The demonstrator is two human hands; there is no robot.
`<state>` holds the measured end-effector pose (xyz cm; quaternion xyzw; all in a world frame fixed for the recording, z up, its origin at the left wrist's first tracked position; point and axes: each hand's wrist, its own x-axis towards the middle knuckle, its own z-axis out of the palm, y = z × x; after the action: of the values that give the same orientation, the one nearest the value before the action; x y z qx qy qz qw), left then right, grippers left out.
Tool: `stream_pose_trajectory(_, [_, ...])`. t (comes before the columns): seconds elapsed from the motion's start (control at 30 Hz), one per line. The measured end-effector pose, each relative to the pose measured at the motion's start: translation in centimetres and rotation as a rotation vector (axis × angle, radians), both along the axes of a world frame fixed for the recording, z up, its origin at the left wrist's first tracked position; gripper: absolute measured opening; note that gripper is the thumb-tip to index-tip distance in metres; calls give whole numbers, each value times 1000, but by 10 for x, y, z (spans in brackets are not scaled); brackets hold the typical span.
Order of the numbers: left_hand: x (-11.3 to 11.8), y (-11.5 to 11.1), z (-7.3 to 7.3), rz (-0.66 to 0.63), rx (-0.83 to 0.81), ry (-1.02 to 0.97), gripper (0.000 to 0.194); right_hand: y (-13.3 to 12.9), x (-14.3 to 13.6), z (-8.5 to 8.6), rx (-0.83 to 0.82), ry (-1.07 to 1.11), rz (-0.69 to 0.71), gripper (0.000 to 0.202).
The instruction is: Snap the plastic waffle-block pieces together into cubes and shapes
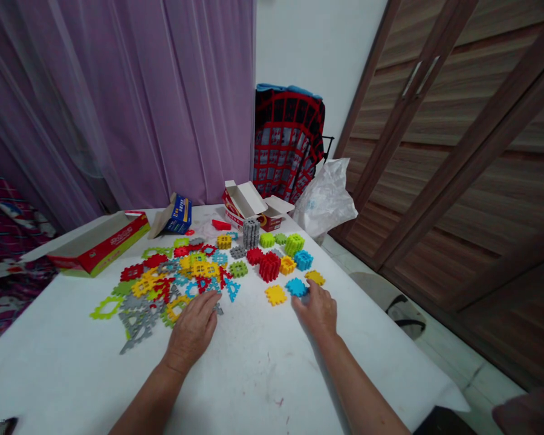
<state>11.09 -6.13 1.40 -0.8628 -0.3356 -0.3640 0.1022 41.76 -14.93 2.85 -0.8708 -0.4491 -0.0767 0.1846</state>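
On the white table, my left hand rests palm down at the near edge of a loose heap of toothed plastic pieces, its fingers together beside a grey piece and a blue triangle; what lies under them is hidden. To the right, my right hand has its thumb and fingers at the near side of a flat blue piece. A yellow piece lies just beyond those fingertips, and another yellow piece is to their left. Behind stand stacks of red, grey, blue and green pieces.
An open red and green box lies at the left edge. A blue box and an open red box are at the back. A white plastic bag hangs by the far right corner, near brown cupboard doors.
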Motion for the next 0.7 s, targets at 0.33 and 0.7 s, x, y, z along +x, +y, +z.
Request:
stream_pose_trajectory(0.33, [0, 1, -1, 11, -9, 12, 35, 4, 2, 1, -5, -2, -17, 53])
stream_pose_trajectory(0.7, [0, 1, 0, -1, 19, -5, 33, 2, -2, 1, 29, 31, -3, 57])
